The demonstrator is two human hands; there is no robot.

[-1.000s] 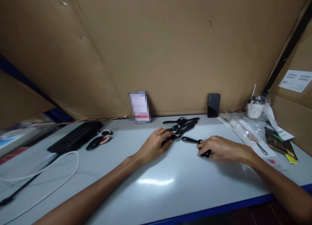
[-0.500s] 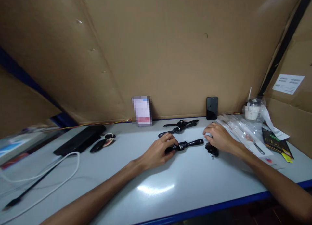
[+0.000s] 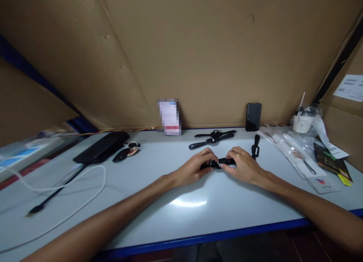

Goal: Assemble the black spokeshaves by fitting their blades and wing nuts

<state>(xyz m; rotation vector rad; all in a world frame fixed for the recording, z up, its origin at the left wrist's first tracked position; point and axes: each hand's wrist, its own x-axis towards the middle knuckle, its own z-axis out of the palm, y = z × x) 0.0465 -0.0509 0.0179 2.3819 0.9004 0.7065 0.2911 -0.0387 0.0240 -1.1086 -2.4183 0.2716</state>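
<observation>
Below and right of the frame's centre, our left hand and right hand are gripping a tool at opposite ends, probably steadying it.

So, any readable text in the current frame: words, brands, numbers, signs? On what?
None legible.
White label on right cardboard wall: barcode-like rows, too small.
Propped left screen: pixelated.
Black packet: print blurred.
Yellow tag: too small.
Packaging card: red-and-blue mark, unreadable.
Paper slip: too blurred.
Held black tool: no lettering visible.
</observation>
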